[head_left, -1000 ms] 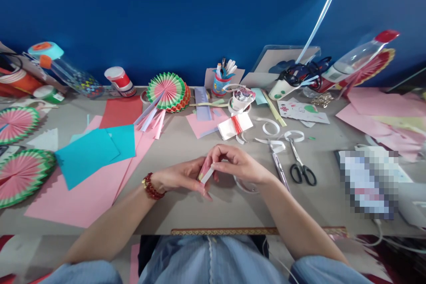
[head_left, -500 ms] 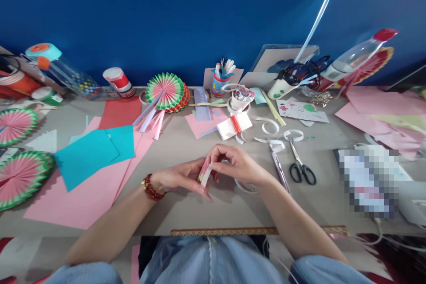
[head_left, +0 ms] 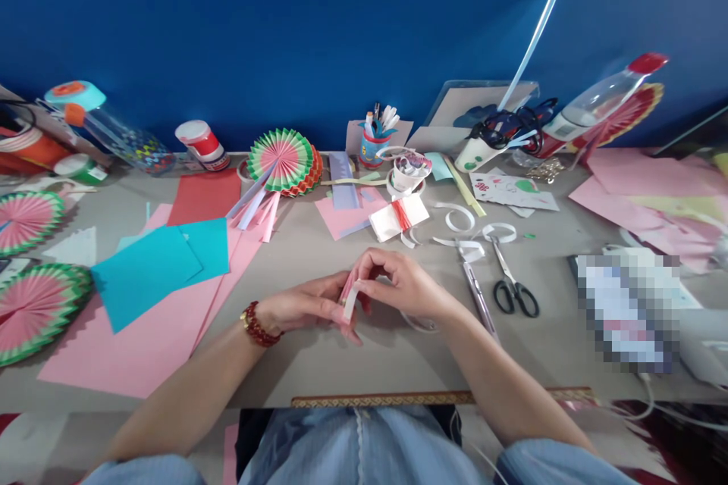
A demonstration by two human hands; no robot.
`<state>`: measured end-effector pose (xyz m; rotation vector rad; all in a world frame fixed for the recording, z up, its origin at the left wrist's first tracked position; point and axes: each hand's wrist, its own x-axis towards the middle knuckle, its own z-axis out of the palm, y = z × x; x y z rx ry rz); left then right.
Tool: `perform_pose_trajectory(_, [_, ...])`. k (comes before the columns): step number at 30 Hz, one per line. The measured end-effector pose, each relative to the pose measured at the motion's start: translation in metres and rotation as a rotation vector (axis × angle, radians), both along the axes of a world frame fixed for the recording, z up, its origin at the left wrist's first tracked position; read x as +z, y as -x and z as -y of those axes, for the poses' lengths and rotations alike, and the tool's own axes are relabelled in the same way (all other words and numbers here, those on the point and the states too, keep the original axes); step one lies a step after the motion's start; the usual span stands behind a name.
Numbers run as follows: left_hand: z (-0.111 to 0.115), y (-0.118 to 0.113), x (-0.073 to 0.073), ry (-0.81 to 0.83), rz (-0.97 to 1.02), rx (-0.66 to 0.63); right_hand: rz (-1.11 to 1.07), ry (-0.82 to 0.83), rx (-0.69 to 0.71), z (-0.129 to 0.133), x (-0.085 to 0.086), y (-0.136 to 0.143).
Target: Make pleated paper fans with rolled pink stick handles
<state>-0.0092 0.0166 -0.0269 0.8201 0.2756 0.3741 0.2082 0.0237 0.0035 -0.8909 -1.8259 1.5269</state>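
Note:
A small folded pink paper piece with a white strip along its edge point(head_left: 349, 303) is held between both hands above the desk. My left hand point(head_left: 318, 305), with a red bead bracelet on the wrist, grips its lower end between thumb and fingers. From the right, my right hand point(head_left: 392, 280) pinches the upper end of the white strip. Fingers hide part of the piece. Beyond the hands lies a white card wrapped with red string point(head_left: 400, 217). Right of them are black-handled scissors point(head_left: 515, 297) and a silver pen-like tool point(head_left: 478, 294).
Pink sheets point(head_left: 133, 352) and teal sheets point(head_left: 148, 273) lie at the left, near round pleated paper fans point(head_left: 281, 159). A pen cup point(head_left: 374, 148), a white cup point(head_left: 476, 154) and a clear bottle point(head_left: 597, 106) stand at the back. A phone point(head_left: 626, 314) is at the right.
The left thumb has shifted slightly up onto the paper piece and its white strip. Both hands still hold the piece. The whole view has moved a little.

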Motion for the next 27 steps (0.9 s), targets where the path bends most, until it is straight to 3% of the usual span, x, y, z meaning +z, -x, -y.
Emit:
perform_pose_trajectory(10, [0.0023,-0.0024,-0.0044,-0.025,-0.082,0.052,0.066,-0.093,-0.028,-0.0010,-0.0015,0.0007])
perform_pose_trajectory(23, [0.0018,-0.0019,-0.0044,-0.035,-0.012,0.047,0.119,-0.330,-0.078,-0.0012,0.0014,0.0043])
perform_pose_trajectory(27, [0.0014,-0.0020,-0.0046,-0.060,-0.010,0.044,0.115,-0.331,-0.082,-0.0014,-0.0001,0.0050])
